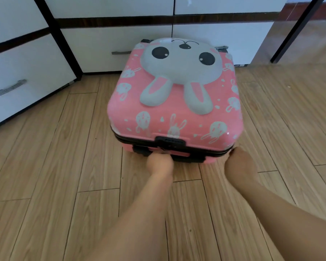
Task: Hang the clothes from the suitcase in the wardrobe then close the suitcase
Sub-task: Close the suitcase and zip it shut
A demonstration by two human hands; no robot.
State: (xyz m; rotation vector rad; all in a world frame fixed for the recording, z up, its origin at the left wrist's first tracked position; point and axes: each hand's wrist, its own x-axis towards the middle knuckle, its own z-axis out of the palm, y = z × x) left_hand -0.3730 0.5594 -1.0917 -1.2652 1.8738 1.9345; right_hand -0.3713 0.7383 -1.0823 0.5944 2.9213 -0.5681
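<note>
Suitcase (174, 102): flat on the floor just beyond my hands, lid down.
Left hand (159, 162): curled at the front handle, steadying.
Right hand (238, 159): fingertips pinching the corner zipper seam.

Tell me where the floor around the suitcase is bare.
Bare wood floor lies left of the suitcase, up to the open drawer, and right of it. Crowded: the near edge, where the left hand and right hand meet it.
</note>
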